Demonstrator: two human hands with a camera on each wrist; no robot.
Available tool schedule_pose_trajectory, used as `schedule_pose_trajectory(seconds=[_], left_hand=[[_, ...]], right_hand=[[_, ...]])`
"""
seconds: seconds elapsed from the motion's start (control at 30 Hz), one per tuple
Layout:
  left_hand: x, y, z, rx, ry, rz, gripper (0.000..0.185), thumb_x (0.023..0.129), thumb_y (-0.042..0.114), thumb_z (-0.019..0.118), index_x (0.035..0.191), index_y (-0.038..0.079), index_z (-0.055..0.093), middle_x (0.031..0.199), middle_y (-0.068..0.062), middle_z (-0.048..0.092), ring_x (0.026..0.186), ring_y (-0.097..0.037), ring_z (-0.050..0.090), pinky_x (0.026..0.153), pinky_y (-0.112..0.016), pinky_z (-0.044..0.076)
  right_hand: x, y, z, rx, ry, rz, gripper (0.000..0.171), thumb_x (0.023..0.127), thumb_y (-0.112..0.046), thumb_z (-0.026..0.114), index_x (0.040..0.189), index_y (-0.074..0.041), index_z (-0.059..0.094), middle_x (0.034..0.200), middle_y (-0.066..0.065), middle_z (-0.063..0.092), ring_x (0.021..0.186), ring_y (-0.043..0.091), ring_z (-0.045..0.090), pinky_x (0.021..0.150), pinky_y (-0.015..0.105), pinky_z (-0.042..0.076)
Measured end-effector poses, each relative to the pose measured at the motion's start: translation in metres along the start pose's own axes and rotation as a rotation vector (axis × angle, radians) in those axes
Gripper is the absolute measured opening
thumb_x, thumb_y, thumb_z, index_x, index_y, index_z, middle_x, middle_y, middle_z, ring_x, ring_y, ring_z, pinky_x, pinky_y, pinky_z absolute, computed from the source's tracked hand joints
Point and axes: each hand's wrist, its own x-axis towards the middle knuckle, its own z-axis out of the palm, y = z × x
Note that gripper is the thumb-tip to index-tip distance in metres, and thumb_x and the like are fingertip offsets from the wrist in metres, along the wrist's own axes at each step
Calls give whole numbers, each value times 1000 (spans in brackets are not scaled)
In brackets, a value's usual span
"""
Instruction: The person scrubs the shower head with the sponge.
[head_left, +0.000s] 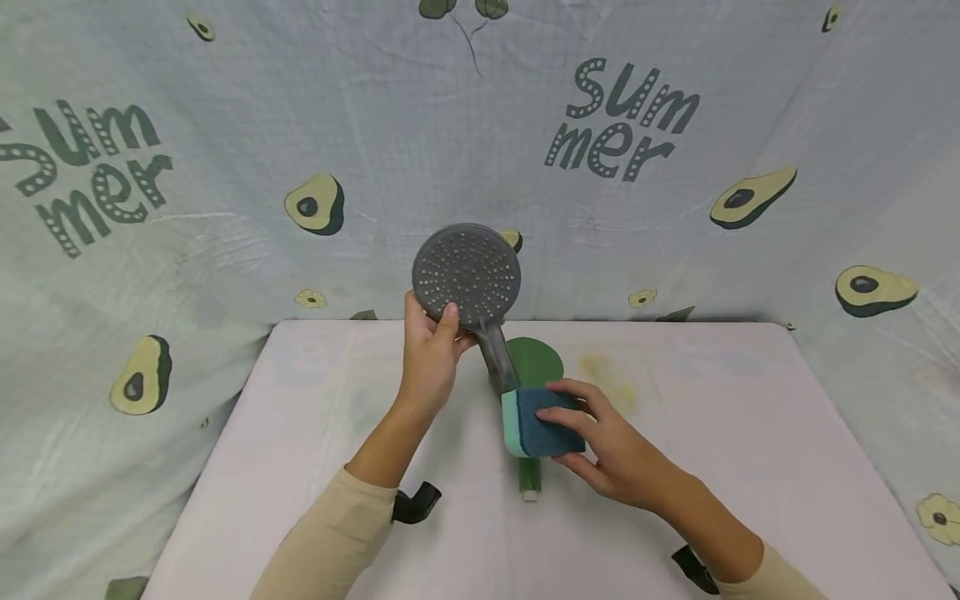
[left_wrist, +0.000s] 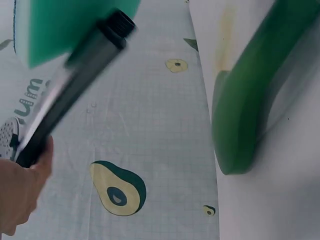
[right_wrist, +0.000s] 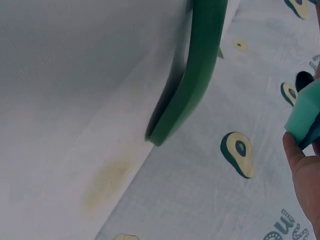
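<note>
Your left hand (head_left: 429, 360) grips the shower head (head_left: 467, 275) just below its grey spray face, holding it upright above the far-middle of the desk (head_left: 750, 433); your right hand (head_left: 607, 446) pinches the sponge (head_left: 536, 422) against the handle's lower end. With only a high, one-handed hold, firm sponge pressure could swing the handle and twist the shower head loose. It could then drop onto the green object (head_left: 532, 367) lying beneath.

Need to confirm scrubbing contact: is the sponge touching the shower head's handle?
Touching. The head view shows the sponge, held by the right hand, pressed against the lower handle of the shower head; the left wrist view agrees.
</note>
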Motion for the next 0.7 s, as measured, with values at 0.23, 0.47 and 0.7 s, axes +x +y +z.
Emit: schedule_pose_trajectory(seconds=[0.23,0.47,0.7], left_hand=[[2,3,4,-51,46,-151,51,112,11,29,158,27,14,159,-11,36,139,-36,51,95,-41,55],[5,2,4,63,51,-189,61,113,12,29,165,38,11,170,-6,13,133,-34,48,70,-34,57],[0,-2,5,77,-43,-229,62,111,38,30,166,37,0,153,-21,37,64,-13,60,60,-25,52]], right_hand=[[2,-1,-12,-28,41,4,51,105,-48,49,145,-17,53,157,16,37,133,29,49,94,28,55],[5,4,-21,41,98,-16,52,105,-43,55,144,-9,52,155,22,35,135,30,48,110,12,40],[7,5,-23,45,133,-57,50,107,-40,54,142,-5,52,153,25,36,138,27,46,111,11,39]])
